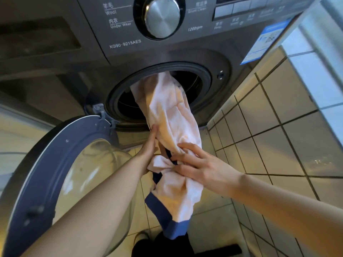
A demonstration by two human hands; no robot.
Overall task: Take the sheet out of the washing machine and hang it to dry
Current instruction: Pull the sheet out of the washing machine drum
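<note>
A pale pink sheet (170,112) with a dark blue border hangs bunched out of the round drum opening (202,84) of the grey washing machine (130,43). Its upper end is still inside the drum; its blue-edged lower end dangles near the floor. My left hand (149,145) grips the sheet from the left side, fingers reaching up along the cloth. My right hand (194,164) clutches the twisted middle of the sheet from the right. Both hands are in front of the opening, below it.
The machine's door (61,175) with its bulging glass stands swung open at the lower left, beside my left forearm. A tiled wall (278,127) rises close on the right. Tiled floor (213,229) lies below, with my dark-clad legs at the bottom.
</note>
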